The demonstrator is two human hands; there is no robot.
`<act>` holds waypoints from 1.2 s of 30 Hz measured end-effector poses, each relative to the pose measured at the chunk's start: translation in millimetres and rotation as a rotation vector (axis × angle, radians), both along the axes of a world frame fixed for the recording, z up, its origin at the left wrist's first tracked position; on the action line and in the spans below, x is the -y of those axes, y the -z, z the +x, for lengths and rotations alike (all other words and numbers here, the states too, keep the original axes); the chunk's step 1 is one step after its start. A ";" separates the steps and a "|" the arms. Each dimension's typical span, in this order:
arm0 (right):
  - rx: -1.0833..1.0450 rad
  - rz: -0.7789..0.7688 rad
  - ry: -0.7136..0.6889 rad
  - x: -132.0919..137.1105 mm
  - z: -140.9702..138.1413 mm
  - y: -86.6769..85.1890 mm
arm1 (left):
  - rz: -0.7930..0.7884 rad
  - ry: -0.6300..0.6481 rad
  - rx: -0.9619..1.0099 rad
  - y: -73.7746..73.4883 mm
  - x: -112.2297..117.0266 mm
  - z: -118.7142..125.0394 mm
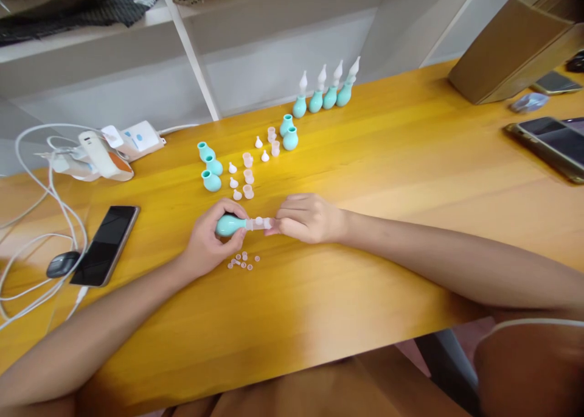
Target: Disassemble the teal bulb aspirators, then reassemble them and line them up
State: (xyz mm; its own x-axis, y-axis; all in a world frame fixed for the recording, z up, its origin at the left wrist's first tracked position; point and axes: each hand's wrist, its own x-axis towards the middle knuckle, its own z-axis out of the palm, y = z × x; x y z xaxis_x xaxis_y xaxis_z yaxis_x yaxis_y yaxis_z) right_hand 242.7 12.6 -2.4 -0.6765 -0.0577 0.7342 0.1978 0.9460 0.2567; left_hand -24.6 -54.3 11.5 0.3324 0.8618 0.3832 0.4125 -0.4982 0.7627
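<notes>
My left hand point(210, 237) is closed around a teal rubber bulb point(229, 224) lying sideways just above the wooden table point(365, 179). A clear tube point(255, 223) sticks out of the bulb toward my right hand point(306, 217), whose fingers pinch the tube's end. Under my hands lie several tiny clear round parts point(241, 261). Farther back stand three open teal bulbs point(210, 167), small white tips point(233, 182), clear cups point(247, 175), two more teal bulbs point(288, 132) and a row of several assembled bulbs with white tips point(323, 89).
A black phone point(106, 244) and a dark mouse point(62, 263) lie at the left among white cables point(41, 222). A white power strip with plugs point(109, 149) sits at the back left. A cardboard box point(506, 52) and phones point(550, 143) are at the right.
</notes>
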 end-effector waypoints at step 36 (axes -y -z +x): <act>-0.002 -0.165 -0.073 -4.2 1.0 13.2 | 0.191 0.070 -0.079 -2.2 3.1 3.6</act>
